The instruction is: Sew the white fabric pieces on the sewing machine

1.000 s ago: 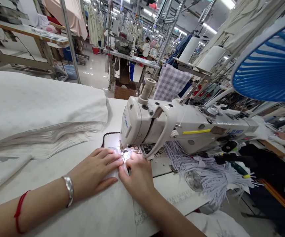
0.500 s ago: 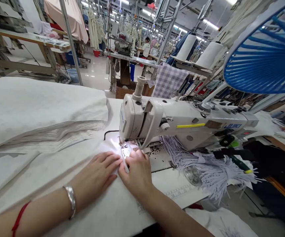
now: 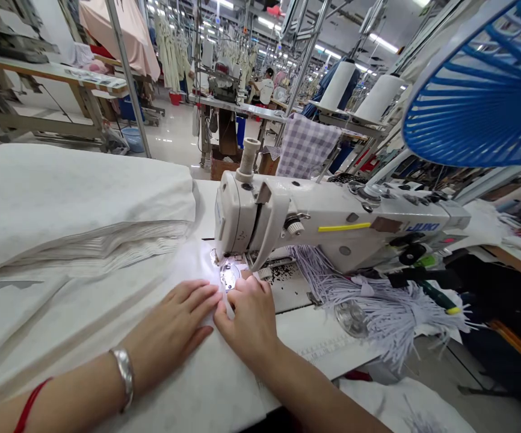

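White fabric (image 3: pixel 206 373) spreads over the machine bed and runs up to the lit needle area of a sewing machine (image 3: pixel 287 204). My left hand (image 3: pixel 183 316) lies flat on this fabric, fingers stretched out and pointing at the presser foot. Just right of it, my right hand (image 3: pixel 249 319) has thumb and fingers pinched on the fabric's edge, close to the needle plate (image 3: pixel 230 275). A narrow strip of the edge shows between the two hands. The fingertips of my right hand partly hide the needle plate.
Folded white fabric (image 3: pixel 80 198) is stacked at the left. A bundle of thin white strips (image 3: pixel 373 307) lies under the machine arm, beside a round glass-like dish (image 3: pixel 351 317). A blue fan (image 3: pixel 486 96) overhangs the right. Two thread cones (image 3: pixel 339 84) stand behind the machine.
The view has shifted slightly. Both hands stay by the needle plate in nearly the same pose, and the fabric left of the needle looks bunched a little higher.
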Action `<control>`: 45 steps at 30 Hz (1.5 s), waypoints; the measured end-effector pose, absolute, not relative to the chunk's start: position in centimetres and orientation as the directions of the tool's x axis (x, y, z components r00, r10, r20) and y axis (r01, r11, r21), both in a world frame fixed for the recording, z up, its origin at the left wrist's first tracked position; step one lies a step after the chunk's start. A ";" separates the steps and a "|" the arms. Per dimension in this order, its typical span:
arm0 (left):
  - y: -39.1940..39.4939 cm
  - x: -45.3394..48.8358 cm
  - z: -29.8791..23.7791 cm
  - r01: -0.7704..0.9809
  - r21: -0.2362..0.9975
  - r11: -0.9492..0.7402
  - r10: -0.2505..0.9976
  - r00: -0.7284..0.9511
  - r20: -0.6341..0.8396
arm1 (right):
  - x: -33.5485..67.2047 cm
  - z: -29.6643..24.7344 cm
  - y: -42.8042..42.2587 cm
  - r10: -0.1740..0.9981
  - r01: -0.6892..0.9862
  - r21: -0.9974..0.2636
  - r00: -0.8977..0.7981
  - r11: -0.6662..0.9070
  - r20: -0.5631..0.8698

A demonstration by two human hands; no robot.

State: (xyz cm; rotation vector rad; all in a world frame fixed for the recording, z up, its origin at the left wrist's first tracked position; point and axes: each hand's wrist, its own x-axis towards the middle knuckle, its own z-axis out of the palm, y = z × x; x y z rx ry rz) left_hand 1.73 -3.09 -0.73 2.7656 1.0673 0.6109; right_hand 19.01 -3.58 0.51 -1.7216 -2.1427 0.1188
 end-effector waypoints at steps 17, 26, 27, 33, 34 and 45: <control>-3.0 1.3 -1.0 0.581 0.036 -0.813 0.552 0.751 0.362 | 19.2 0.5 -3.8 0.949 0.912 -0.307 -0.198 0.270 0.247; -4.6 1.2 -0.4 0.677 0.097 -0.729 0.673 0.684 0.283 | 19.2 0.4 -4.1 0.948 0.908 -0.321 -0.194 0.271 0.252; -4.2 1.0 -0.2 0.669 0.094 -0.737 0.666 0.695 0.273 | 19.2 0.3 -4.1 0.948 0.908 -0.321 -0.190 0.269 0.257; -3.3 0.8 0.5 0.564 -0.070 -0.823 0.524 0.800 0.292 | 19.2 0.1 -4.2 0.946 0.906 -0.325 -0.188 0.271 0.266; -3.7 0.9 0.3 0.567 -0.097 -0.818 0.512 0.795 0.326 | 19.2 0.2 -4.2 0.946 0.907 -0.321 -0.190 0.271 0.261; -4.6 0.7 -0.4 0.687 0.076 -0.723 0.682 0.692 0.237 | 19.3 0.0 -4.6 0.941 0.908 -0.311 -0.197 0.281 0.276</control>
